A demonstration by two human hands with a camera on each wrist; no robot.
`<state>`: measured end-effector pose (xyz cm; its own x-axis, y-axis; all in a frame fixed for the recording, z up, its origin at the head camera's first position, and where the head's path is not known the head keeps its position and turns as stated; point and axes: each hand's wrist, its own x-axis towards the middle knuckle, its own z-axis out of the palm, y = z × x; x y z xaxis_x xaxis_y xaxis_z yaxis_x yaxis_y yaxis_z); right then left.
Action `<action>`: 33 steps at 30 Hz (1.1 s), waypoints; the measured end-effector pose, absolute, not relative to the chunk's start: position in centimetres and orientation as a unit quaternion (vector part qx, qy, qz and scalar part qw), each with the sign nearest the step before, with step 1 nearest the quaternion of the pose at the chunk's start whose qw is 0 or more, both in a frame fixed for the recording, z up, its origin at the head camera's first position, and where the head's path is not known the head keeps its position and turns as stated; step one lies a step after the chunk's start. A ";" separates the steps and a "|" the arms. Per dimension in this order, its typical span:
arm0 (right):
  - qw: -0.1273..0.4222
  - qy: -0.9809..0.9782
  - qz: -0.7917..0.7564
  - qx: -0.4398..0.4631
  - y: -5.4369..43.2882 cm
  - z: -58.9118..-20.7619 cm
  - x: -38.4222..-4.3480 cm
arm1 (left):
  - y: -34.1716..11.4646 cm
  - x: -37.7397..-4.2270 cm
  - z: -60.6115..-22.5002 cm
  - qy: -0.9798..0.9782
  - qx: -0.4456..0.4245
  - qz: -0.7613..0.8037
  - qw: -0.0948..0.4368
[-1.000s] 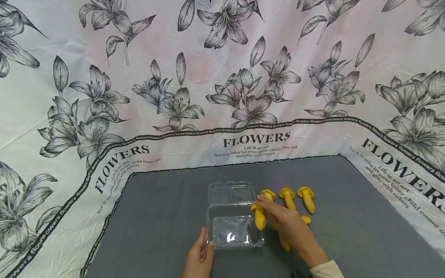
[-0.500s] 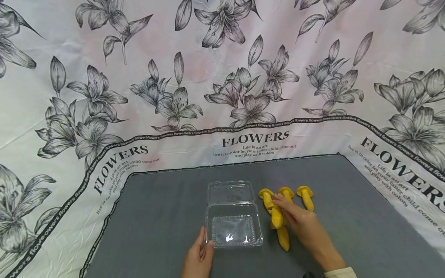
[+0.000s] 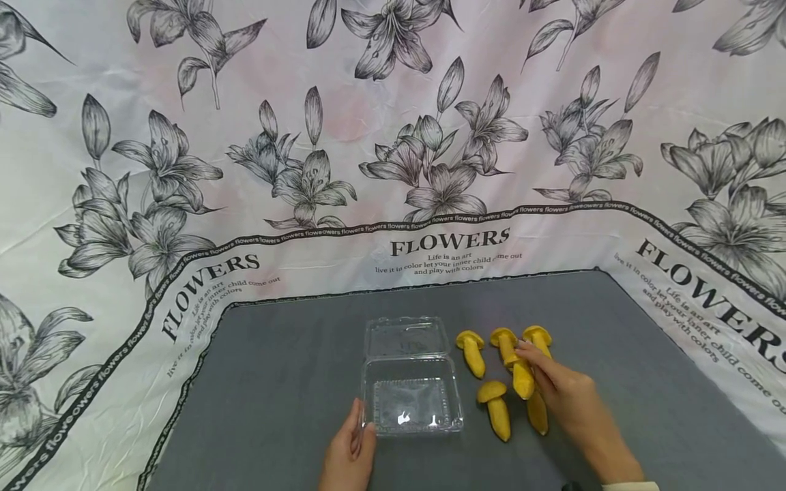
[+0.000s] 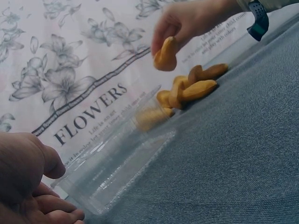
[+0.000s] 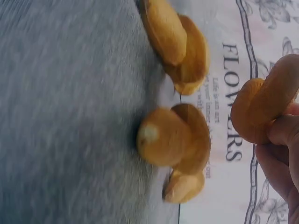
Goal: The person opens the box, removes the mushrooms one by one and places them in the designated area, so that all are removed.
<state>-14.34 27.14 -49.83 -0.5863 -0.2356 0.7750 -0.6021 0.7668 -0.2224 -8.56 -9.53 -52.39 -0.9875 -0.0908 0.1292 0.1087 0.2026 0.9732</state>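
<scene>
My left hand (image 3: 350,447) grips the near left edge of a clear plastic clamshell container (image 3: 413,404), which lies with its lid folded back. Nothing lies in its base. A yellow mushroom (image 3: 522,382) is pinched between the thumb and fingers of my right hand (image 3: 568,402), above the table to the right of the container. The right wrist view shows this held mushroom (image 5: 275,95) raised clear of the others. Several more yellow mushrooms lie on the table beneath and around that hand, among them a near one (image 3: 496,412) and a back left one (image 3: 471,353).
The grey tabletop (image 3: 288,368) stretches left and right of the container. Behind it rises a white cloth (image 3: 344,266) printed with flowers and lettering. A dark band (image 4: 259,21) sits on the right wrist.
My right hand has carried the held mushroom rightward, from beside the container's right edge to over the right-hand mushrooms. My left hand stays on the container, which has not visibly moved.
</scene>
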 end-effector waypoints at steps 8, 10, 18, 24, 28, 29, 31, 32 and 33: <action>0.397 -0.863 0.221 0.222 28.8 -50.1 -13.8 | -9.6 -8.6 -52.5 -0.776 0.001 -0.627 0.067; 0.399 -0.864 0.219 0.214 29.3 -50.1 -13.6 | -9.7 -8.6 -52.5 -0.777 -0.001 -0.626 0.064; 0.386 -0.877 0.207 0.196 30.7 -49.8 -13.0 | -9.7 -8.6 -52.6 -0.786 0.009 -0.614 0.067; 0.370 -0.891 0.191 0.180 31.7 -50.3 -12.8 | -9.7 -8.6 -52.6 -0.786 0.003 -0.614 0.070; 0.363 -0.898 0.179 0.174 32.2 -50.6 -12.5 | -9.6 -8.5 -52.4 -0.789 0.009 -0.610 0.068; 0.361 -0.900 0.175 0.172 32.3 -50.6 -12.4 | -9.5 -8.5 -52.3 -0.790 0.012 -0.610 0.066; 0.355 -0.903 0.172 0.169 32.6 -50.7 -12.3 | -9.5 -8.5 -52.2 -0.788 0.015 -0.613 0.059; 0.353 -0.904 0.171 0.169 32.7 -50.7 -12.3 | -9.5 -8.5 -52.1 -0.786 0.017 -0.615 0.055; 0.351 -0.905 0.170 0.169 32.8 -50.8 -12.2 | -9.4 -8.5 -52.1 -0.785 0.018 -0.617 0.052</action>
<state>-12.19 32.83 -50.78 -0.6965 -0.1860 0.6930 -0.4246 0.8854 -0.1892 -8.51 -9.43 -52.06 -0.9939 -0.0926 0.0592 0.0355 0.2385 0.9705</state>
